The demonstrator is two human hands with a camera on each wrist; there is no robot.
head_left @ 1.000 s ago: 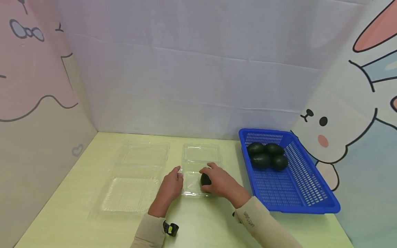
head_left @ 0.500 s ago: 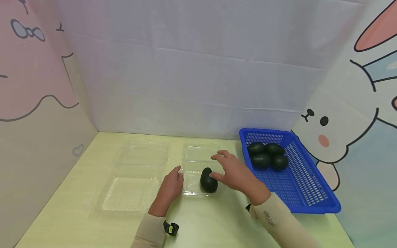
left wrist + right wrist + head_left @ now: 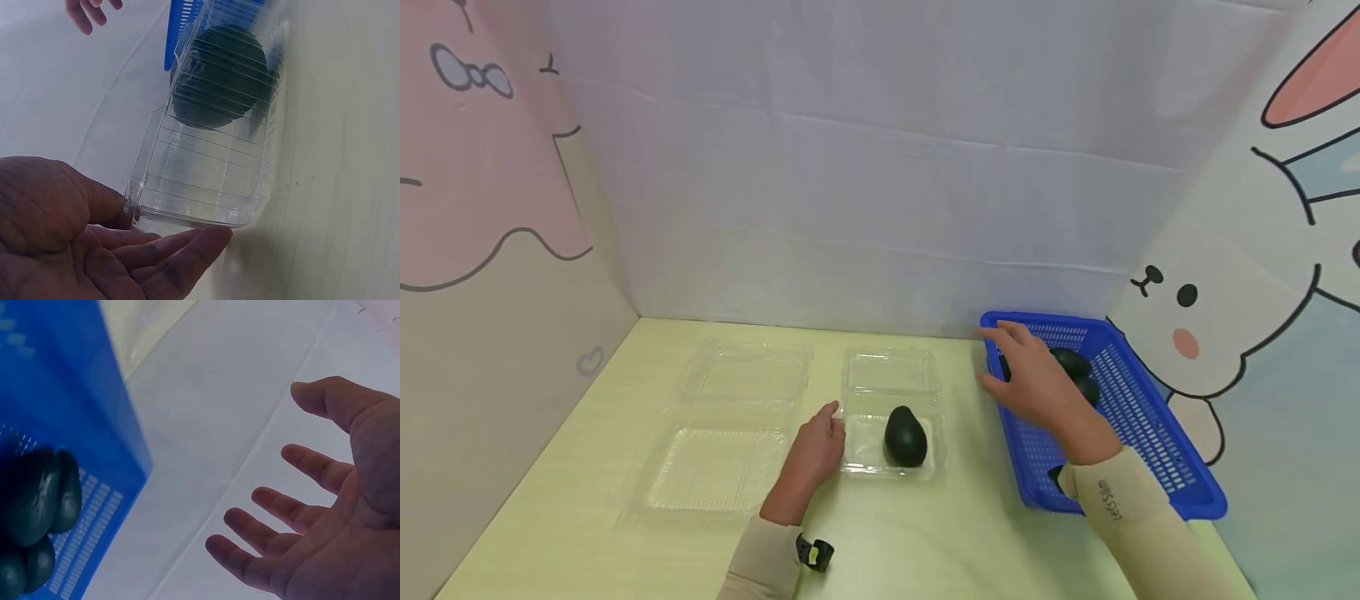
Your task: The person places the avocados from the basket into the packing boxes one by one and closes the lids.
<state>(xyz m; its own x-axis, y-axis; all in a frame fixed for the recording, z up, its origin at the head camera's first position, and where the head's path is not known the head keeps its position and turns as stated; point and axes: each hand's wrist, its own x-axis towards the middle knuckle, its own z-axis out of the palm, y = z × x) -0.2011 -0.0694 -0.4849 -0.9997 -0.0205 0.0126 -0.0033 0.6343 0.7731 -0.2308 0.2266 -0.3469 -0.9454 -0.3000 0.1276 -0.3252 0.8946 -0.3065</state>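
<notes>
Avocado (image 3: 906, 437) lies between left hand (image 3: 814, 443), pinching clear container (image 3: 865, 440), and spread right hand (image 3: 1039, 379).

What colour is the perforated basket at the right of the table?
The basket is blue; it shows best in the head view.

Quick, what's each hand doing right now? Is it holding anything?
Left hand: holding the edge of the clear container between thumb and fingers.
Right hand: open, holding nothing, by the blue basket.
</notes>
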